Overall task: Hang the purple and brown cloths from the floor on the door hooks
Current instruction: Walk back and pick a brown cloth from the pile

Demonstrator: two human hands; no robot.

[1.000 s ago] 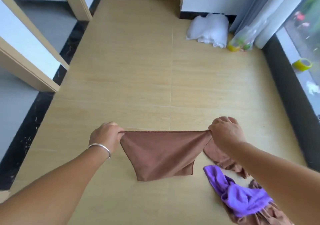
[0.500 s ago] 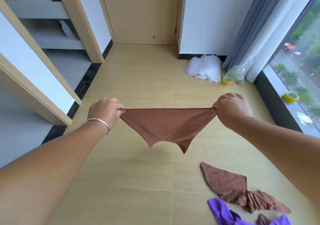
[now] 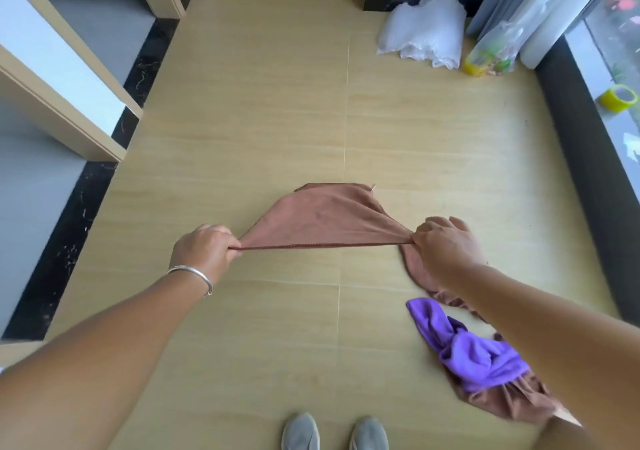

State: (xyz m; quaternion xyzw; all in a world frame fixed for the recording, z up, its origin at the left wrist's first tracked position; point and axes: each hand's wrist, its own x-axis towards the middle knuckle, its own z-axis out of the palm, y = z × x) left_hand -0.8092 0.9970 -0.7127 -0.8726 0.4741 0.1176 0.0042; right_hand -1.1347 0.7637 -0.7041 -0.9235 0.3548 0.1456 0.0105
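A brown cloth point(image 3: 329, 219) is stretched taut between my hands above the wooden floor. My left hand point(image 3: 204, 250) grips its left corner and my right hand point(image 3: 445, 245) grips its right corner. The rest of the cloth billows away from me. A crumpled purple cloth point(image 3: 467, 349) lies on the floor at the lower right, on top of another brown cloth point(image 3: 509, 401) that my right arm partly hides. No door hooks are in view.
A white plastic bag point(image 3: 424, 32) and a clear bag with a yellow item point(image 3: 491, 55) lie by the far wall near the curtain. A yellow tape roll point(image 3: 618, 98) sits on the window ledge. Door frames point(image 3: 69, 127) stand at left. My shoes point(image 3: 334, 432) show below.
The view has tipped back down toward the floor. The brown cloth, which hung below my hands, has flipped up and away from me. Both hands keep their grip.
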